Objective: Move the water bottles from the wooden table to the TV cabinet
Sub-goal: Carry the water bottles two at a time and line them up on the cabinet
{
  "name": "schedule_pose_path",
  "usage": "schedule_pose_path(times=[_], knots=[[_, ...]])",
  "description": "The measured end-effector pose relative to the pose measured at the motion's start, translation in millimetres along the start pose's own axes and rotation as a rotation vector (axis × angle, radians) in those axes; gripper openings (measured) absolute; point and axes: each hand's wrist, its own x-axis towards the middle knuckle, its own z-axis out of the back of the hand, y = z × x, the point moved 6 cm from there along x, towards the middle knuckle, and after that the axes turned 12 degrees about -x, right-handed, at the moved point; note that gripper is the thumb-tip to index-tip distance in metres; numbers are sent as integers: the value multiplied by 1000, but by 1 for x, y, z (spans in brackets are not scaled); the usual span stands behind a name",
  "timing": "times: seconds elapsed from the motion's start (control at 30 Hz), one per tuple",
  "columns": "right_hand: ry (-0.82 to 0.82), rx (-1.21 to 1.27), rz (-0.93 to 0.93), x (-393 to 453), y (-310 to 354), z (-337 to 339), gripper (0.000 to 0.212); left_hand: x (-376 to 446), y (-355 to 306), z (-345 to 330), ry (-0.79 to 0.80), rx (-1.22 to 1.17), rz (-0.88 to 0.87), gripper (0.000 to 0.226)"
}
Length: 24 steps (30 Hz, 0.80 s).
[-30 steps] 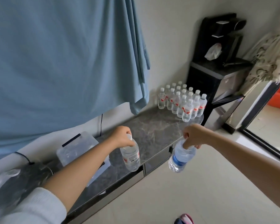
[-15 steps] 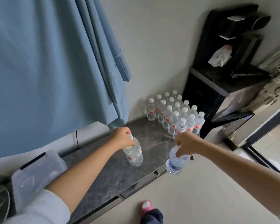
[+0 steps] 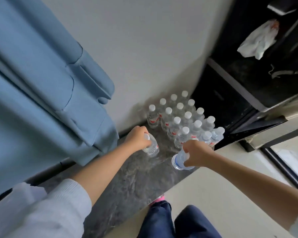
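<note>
Bottle cluster (image 3: 182, 121) beside blue curtain (image 3: 41, 86)

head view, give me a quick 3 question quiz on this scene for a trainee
1. True or false: the left hand grips a bottle by its cap end.
2. Which label colour does the bottle in the right hand show? A) blue B) green C) yellow
3. Fill in: the standing group of bottles sits at the end of the dark cabinet top, next to a black ____.

Key
1. True; it holds the left bottle over the cabinet top.
2. A; the right bottle has a blue band.
3. Stand, the black unit beside the group.
</note>
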Motion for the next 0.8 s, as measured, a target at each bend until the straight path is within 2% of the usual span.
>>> schedule_pose_path(times=[0.2, 0.37, 0.57, 0.8], knots=[[76, -66, 132, 62, -6, 4, 43, 72, -3, -17, -51, -132, 187, 31], [135, -157, 286, 106, -6, -2, 46, 121, -4, -35, -116, -186, 294, 30], [170, -172, 447, 147, -1, -16, 52, 159, 2, -54, -31, -81, 274, 33], [221, -109, 458, 180, -4, -25, 53, 193, 7, -67, 77, -9, 217, 37]])
